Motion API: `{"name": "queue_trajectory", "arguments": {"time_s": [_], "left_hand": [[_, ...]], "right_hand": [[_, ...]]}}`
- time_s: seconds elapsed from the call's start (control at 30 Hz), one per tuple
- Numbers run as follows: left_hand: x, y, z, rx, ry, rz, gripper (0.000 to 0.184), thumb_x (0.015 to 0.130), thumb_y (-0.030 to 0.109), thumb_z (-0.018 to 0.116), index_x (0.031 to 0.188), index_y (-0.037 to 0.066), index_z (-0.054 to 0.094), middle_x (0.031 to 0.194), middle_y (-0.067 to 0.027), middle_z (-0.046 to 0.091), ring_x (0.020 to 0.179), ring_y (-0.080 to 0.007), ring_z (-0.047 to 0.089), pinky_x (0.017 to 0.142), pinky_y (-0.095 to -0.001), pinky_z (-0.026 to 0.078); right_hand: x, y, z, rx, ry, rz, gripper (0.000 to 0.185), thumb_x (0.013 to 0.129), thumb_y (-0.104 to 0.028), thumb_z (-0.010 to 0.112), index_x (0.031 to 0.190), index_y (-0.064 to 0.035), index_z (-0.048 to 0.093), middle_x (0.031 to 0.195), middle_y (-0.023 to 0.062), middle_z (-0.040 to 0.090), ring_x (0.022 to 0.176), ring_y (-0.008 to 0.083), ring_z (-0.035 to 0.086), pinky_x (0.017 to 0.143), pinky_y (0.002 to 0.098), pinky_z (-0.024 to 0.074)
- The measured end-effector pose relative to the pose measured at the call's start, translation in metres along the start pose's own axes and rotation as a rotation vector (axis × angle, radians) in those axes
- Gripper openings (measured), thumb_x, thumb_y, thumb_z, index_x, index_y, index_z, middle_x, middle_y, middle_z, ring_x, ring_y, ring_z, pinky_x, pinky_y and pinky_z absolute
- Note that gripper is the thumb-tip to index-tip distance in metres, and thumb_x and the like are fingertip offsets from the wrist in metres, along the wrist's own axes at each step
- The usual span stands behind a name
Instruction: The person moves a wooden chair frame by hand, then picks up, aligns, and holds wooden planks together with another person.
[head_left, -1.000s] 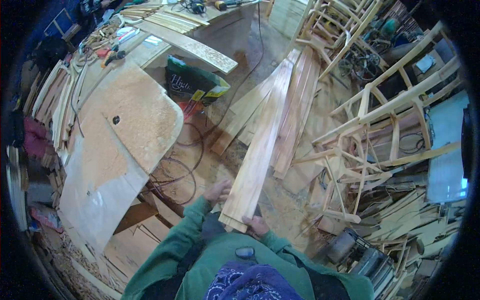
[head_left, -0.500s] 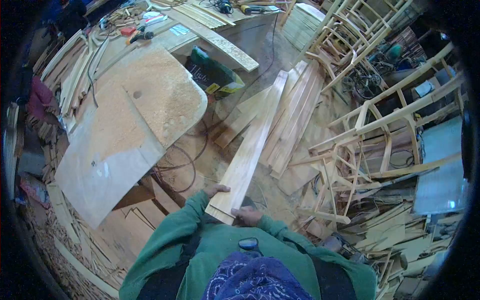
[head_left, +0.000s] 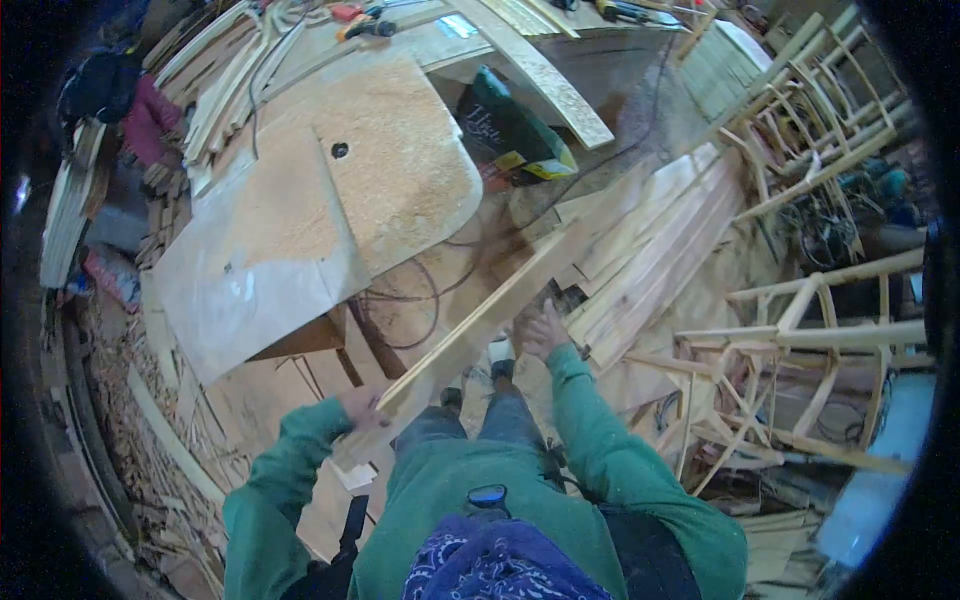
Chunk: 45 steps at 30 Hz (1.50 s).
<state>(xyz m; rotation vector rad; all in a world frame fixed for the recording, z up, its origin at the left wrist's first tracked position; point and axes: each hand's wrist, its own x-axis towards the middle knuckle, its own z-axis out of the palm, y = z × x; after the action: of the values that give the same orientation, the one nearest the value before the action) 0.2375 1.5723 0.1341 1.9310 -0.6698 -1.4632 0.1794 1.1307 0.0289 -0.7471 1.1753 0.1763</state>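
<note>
A long pale wooden board (head_left: pixel 480 335) slants across the middle of the head view, turned partly on its edge. My left hand (head_left: pixel 362 408) grips its near end with the fingers wrapped round it. Beside the board's right face is my right hand (head_left: pixel 545 330), its fingers spread; whether they touch the wood I cannot tell. The board's far end is blurred against a stack of planks (head_left: pixel 655 265) on the floor.
A sawdust-covered machine table (head_left: pixel 400 150) stands ahead on the left, beside a dark green printed box (head_left: pixel 510 130). Wooden chair frames (head_left: pixel 800 340) crowd the right side. A cable (head_left: pixel 435 310) loops over the floor. Wood scraps (head_left: pixel 130 370) cover the left. A person's red clothing (head_left: pixel 150 120) shows at upper left.
The board has swung leftward at its near end and tipped from flat towards its edge. My left hand moved left with it; my right hand left the near end and moved forward, fingers spreading.
</note>
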Motion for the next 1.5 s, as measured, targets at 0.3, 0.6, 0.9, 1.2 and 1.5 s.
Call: {"name": "queue_trajectory", "arguments": {"time_s": [0.3,0.6,0.9,1.2,1.5], "left_hand": [[-0.145,0.242,0.028,0.164,0.262,-0.410,0.068,0.074,-0.002,0.049,0.139,0.015,0.037,0.112,-0.0219,0.059,0.098,-0.0395,0.060,0.081,-0.0456,0.051],[-0.161,0.279,0.061,0.358,0.431,-0.481,0.073,0.070,-0.005,0.049,0.137,0.025,0.043,0.133,-0.0161,0.049,0.116,-0.0352,0.053,0.090,-0.0497,0.047],[-0.182,0.156,0.092,0.491,0.573,-0.326,0.072,0.069,0.005,0.059,0.136,0.029,0.046,0.136,-0.0162,0.045,0.125,-0.0307,0.046,0.090,-0.0465,0.041],[-0.212,0.042,0.030,0.230,0.592,-0.140,0.117,0.050,0.057,0.084,0.142,0.007,0.032,0.135,-0.0180,0.045,0.127,-0.0370,0.040,0.103,-0.0485,0.031],[-0.285,-0.009,-0.032,0.176,0.768,-0.144,0.118,0.039,0.051,0.090,0.136,0.004,0.042,0.129,-0.0181,0.049,0.120,-0.0361,0.045,0.104,-0.0451,0.035]], "right_hand": [[0.035,-0.074,0.037,0.529,-0.228,0.104,0.100,0.067,-0.086,0.045,0.134,-0.0136,0.035,0.112,0.0185,0.049,0.093,0.0372,0.054,0.077,0.0593,0.0491],[0.012,-0.073,0.028,0.416,-0.212,0.017,0.104,0.068,-0.085,0.043,0.134,-0.0062,0.026,0.105,0.0192,0.046,0.082,0.0346,0.052,0.074,0.0523,0.0487],[-0.059,-0.096,0.046,0.505,-0.361,-0.107,0.090,0.073,-0.074,0.052,0.114,0.0067,0.045,0.103,0.0228,0.053,0.093,0.0381,0.054,0.090,0.0534,0.0452],[-0.160,-0.096,0.151,0.505,-0.544,-0.404,0.083,0.080,-0.065,0.053,0.120,0.0069,0.040,0.109,0.0188,0.051,0.101,0.0346,0.055,0.089,0.0517,0.0482],[-0.154,-0.053,0.274,0.416,-0.521,-0.408,0.088,0.079,-0.064,0.052,0.128,0.0075,0.035,0.116,0.0243,0.049,0.104,0.0392,0.055,0.088,0.0566,0.0465]]}}
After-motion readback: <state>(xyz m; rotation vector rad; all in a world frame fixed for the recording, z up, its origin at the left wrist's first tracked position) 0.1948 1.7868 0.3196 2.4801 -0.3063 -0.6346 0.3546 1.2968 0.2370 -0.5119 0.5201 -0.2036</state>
